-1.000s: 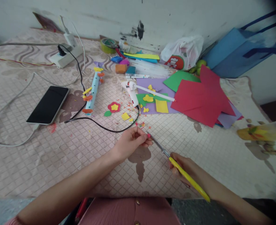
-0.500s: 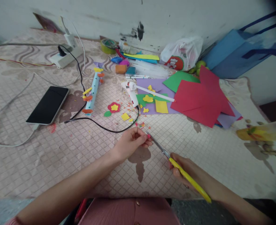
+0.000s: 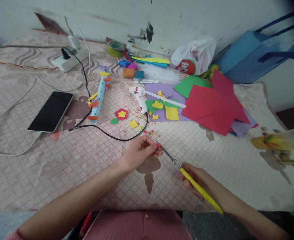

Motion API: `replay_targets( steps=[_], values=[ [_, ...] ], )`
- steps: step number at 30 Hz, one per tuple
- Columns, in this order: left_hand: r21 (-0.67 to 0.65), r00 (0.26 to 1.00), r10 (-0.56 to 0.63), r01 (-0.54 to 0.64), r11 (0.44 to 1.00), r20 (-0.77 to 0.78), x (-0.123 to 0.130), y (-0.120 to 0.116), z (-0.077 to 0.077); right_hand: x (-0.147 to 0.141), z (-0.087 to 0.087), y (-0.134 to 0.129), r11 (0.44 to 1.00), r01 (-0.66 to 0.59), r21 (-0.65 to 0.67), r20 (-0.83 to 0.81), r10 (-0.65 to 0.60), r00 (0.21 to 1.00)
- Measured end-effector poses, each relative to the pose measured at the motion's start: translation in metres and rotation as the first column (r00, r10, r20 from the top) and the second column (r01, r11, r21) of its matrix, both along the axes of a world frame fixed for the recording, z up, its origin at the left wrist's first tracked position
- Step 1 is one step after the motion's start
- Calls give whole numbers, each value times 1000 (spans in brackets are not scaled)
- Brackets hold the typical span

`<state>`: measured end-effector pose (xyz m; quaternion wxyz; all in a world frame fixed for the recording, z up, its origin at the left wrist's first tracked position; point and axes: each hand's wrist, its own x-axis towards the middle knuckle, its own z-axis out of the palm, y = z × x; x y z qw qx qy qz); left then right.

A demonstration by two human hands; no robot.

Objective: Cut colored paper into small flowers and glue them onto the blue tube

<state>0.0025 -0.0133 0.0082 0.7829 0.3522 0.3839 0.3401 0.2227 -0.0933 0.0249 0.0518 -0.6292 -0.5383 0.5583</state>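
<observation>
My left hand (image 3: 142, 150) pinches a tiny red piece (image 3: 158, 145), perhaps paper or foam, between thumb and finger. My right hand (image 3: 194, 178) is closed round the yellow handles of a pair of scissors (image 3: 178, 164). The blade tips touch or nearly touch the red piece; which one I cannot tell. Small coloured scraps (image 3: 152, 133) lie just beyond my left hand. Further off are a red flower with a yellow centre (image 3: 121, 114), a green leaf shape (image 3: 114, 121) and a yellow square (image 3: 133, 124).
A white glue gun (image 3: 140, 100) with its black cord (image 3: 109, 136) lies ahead. Red sheets (image 3: 212, 110) overlap a purple sheet (image 3: 184, 117) at right. To the left are a phone (image 3: 51, 111), a decorated light-blue strip (image 3: 100, 96) and a power strip (image 3: 69, 61).
The scissors' handles have drawn slightly closer together as my right hand's fingers shifted. My left hand stays in place with the red piece.
</observation>
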Motion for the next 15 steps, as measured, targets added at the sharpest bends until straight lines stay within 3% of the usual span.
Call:
replay_targets(
  steps=[15],
  values=[
    [-13,1000,-4,4,1000,-14,0,0,3,-1,8,-2,992,-24,125,22,22,1000]
  ],
)
